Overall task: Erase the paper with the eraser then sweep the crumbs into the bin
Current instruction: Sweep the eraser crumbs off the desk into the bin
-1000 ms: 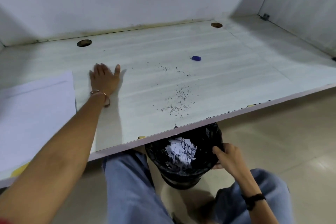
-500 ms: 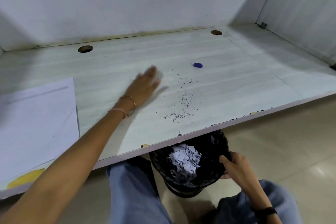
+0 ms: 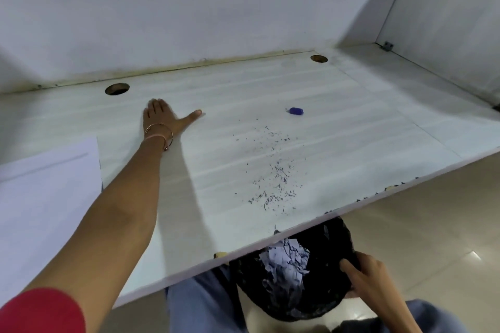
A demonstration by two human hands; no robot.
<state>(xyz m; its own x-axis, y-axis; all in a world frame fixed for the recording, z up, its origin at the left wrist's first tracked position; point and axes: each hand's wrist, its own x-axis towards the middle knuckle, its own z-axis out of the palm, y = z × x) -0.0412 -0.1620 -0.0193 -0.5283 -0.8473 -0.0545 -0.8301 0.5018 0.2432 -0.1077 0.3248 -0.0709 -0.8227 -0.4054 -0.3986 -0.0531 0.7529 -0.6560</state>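
Observation:
My left hand (image 3: 165, 117) lies flat on the white desk (image 3: 365, 116), fingers straight and thumb spread, well left of the dark eraser crumbs (image 3: 276, 178) scattered near the front edge. A small blue eraser (image 3: 296, 111) sits alone beyond the crumbs. The white paper (image 3: 46, 197) lies at the left end of the desk. Below the desk edge, my right hand (image 3: 370, 276) grips the rim of a black bin (image 3: 330, 240) lined with a dark bag and holding torn paper scraps.
Two round cable holes (image 3: 117, 88) (image 3: 319, 58) sit near the back wall. A side panel closes the desk on the right. My knees in blue jeans (image 3: 200, 305) flank the bin over a tiled floor.
My left hand swept right toward the crumbs half a second ago, and has now drawn back left and farther up the desk. The right hand keeps its hold on the bin.

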